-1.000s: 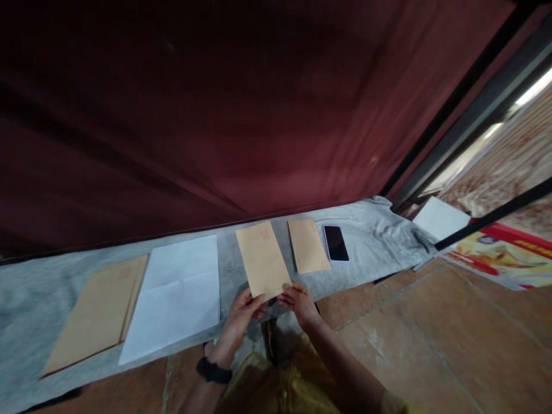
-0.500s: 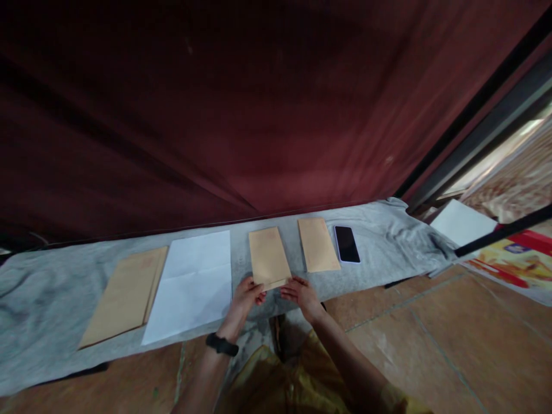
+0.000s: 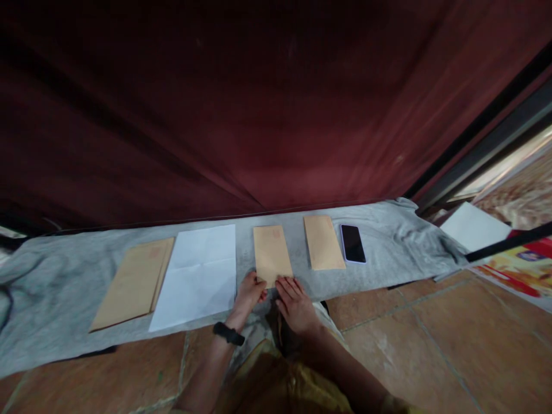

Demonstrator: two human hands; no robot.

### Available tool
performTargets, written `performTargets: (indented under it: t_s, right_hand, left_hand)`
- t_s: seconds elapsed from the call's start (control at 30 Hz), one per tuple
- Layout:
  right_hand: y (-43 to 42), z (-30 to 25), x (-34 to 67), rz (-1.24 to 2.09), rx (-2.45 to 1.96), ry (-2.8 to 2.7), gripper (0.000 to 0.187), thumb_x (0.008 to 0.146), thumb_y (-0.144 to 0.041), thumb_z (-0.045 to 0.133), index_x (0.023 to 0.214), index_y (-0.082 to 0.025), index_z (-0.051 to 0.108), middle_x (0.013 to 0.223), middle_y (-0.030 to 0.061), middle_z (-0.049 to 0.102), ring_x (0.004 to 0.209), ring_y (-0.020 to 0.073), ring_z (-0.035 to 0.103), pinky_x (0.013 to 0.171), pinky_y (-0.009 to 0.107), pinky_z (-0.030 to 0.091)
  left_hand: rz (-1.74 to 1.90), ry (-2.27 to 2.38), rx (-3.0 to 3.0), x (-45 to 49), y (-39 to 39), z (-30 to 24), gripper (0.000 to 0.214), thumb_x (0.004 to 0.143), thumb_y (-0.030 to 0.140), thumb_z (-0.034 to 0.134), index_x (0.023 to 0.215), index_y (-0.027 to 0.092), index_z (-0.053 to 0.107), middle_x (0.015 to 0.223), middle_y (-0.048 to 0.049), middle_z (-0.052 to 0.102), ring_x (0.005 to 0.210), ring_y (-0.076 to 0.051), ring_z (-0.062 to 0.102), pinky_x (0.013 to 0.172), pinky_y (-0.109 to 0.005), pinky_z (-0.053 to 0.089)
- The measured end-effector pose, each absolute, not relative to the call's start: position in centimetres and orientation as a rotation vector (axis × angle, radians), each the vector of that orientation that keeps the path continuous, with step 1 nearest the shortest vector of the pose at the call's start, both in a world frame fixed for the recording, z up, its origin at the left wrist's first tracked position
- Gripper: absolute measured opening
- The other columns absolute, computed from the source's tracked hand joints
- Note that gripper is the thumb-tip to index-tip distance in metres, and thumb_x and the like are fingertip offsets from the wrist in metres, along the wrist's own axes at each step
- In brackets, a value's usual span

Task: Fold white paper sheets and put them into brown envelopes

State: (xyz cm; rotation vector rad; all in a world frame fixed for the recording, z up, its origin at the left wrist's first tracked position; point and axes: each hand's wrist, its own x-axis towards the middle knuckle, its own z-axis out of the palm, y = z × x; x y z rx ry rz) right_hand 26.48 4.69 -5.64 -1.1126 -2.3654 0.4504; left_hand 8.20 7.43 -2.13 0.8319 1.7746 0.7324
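Observation:
A brown paper envelope (image 3: 271,253) lies on the grey cloth straight in front of me, its near end between my hands. My left hand (image 3: 250,292) pinches its near left corner, thumb on top. With fingers laid flat, my right hand (image 3: 295,302) rests on the near right edge of the same envelope. A second brown envelope (image 3: 324,242) lies to the right, apart from both hands. Left of my left hand are white paper sheets (image 3: 196,279) with a crease across the middle, and beyond them larger brown envelopes (image 3: 131,282), overlapping.
A dark phone (image 3: 352,244) lies at the right on the grey cloth (image 3: 397,247). Behind the cloth hangs a dark red curtain (image 3: 276,126). At the far right are a white sheet (image 3: 476,226), a printed red and yellow package (image 3: 524,267) and a dark bar (image 3: 509,244). Below is tiled floor (image 3: 409,345).
My right hand has gone from gripping the envelope's near corner to lying flat on its near edge. The left hand keeps its corner. The view has shifted slightly.

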Motion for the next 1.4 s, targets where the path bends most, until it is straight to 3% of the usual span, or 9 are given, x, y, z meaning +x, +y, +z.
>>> performTargets:
  t_s: [0.1, 0.3, 0.43, 0.53, 0.67, 1.03, 1.27, 1.4]
  right_hand:
    - [4.9, -6.1, 26.3, 0.320, -1.157, -2.467, 0.049, 0.101, -0.025, 0.049, 0.150, -0.016, 0.048, 0.157, 0.0092, 0.046, 0.146, 0.0264, 0.041, 0.122, 0.050, 0.032]
    - [4.7, -6.5, 26.5, 0.293, -1.167, -2.489, 0.049, 0.102, -0.026, 0.049, 0.150, -0.017, 0.048, 0.158, 0.0092, 0.045, 0.147, 0.0244, 0.039, 0.123, 0.048, 0.029]
    - [4.5, -6.2, 26.4, 0.347, -1.170, -2.475, 0.051, 0.100, -0.022, 0.050, 0.151, -0.018, 0.047, 0.158, 0.0096, 0.045, 0.147, 0.0253, 0.038, 0.123, 0.050, 0.029]
    - [4.5, -6.2, 26.4, 0.368, -1.164, -2.468, 0.053, 0.100, -0.022, 0.051, 0.152, -0.017, 0.046, 0.157, 0.0113, 0.045, 0.147, 0.0261, 0.039, 0.122, 0.051, 0.030]
    - [4.5, -6.3, 26.5, 0.358, -1.148, -2.456, 0.053, 0.100, -0.022, 0.049, 0.153, -0.016, 0.045, 0.157, 0.0112, 0.045, 0.147, 0.0267, 0.040, 0.123, 0.050, 0.028]
    - [4.4, -6.7, 27.7, 0.346, -1.171, -2.402, 0.053, 0.102, -0.029, 0.049, 0.153, -0.015, 0.044, 0.156, 0.0129, 0.048, 0.144, 0.0263, 0.044, 0.122, 0.050, 0.031]
    - [4.6, -6.6, 28.4, 0.332, -1.269, -2.313, 0.045, 0.101, -0.029, 0.051, 0.144, -0.017, 0.056, 0.149, 0.0122, 0.055, 0.138, 0.0280, 0.051, 0.121, 0.052, 0.035]
    - [4.7, -5.4, 27.0, 0.366, -1.281, -2.281, 0.047, 0.102, -0.031, 0.050, 0.145, -0.014, 0.055, 0.149, 0.0144, 0.055, 0.141, 0.0282, 0.048, 0.121, 0.051, 0.034]
  left_hand:
    - [0.662, 1.892, 0.904, 8.3, 7.1, -1.6, 0.019, 0.085, 0.019, 0.058, 0.104, 0.018, 0.055, 0.060, 0.0031, 0.062, 0.048, -0.014, 0.059, 0.049, -0.023, 0.041]
    - [0.245, 2.362, 1.574, 9.1, 4.5, -0.8, 0.036, 0.098, 0.035, 0.048, 0.126, 0.014, 0.054, 0.093, -0.0134, 0.073, 0.087, -0.025, 0.072, 0.073, -0.032, 0.052]
    - [0.436, 2.116, 2.186, 10.2, 2.6, -2.8, 0.033, 0.098, 0.017, 0.039, 0.121, 0.017, 0.062, 0.117, -0.0129, 0.069, 0.109, -0.024, 0.067, 0.095, -0.039, 0.054]
    - [0.512, 2.000, 2.434, 10.7, 1.2, -5.1, 0.047, 0.092, 0.007, 0.039, 0.135, 0.015, 0.058, 0.135, -0.0135, 0.064, 0.126, -0.023, 0.060, 0.107, -0.042, 0.051]
    - [0.330, 1.998, 2.545, 10.3, -0.1, -6.9, 0.063, 0.087, -0.001, 0.034, 0.145, 0.014, 0.051, 0.150, -0.0139, 0.053, 0.142, -0.023, 0.047, 0.115, -0.042, 0.046]
    - [0.337, 2.019, 2.595, 10.7, 0.6, -5.9, 0.049, 0.098, 0.017, 0.040, 0.146, 0.016, 0.052, 0.143, -0.0167, 0.057, 0.136, -0.029, 0.051, 0.108, -0.046, 0.048]
    - [0.311, 2.024, 2.580, 11.1, 1.0, -4.7, 0.048, 0.101, 0.025, 0.040, 0.147, 0.021, 0.052, 0.138, -0.0155, 0.060, 0.129, -0.029, 0.054, 0.100, -0.045, 0.051]
    - [0.306, 1.992, 2.594, 10.8, 1.0, -4.9, 0.047, 0.097, 0.018, 0.041, 0.141, 0.018, 0.059, 0.136, -0.0168, 0.061, 0.128, -0.030, 0.054, 0.101, -0.046, 0.050]
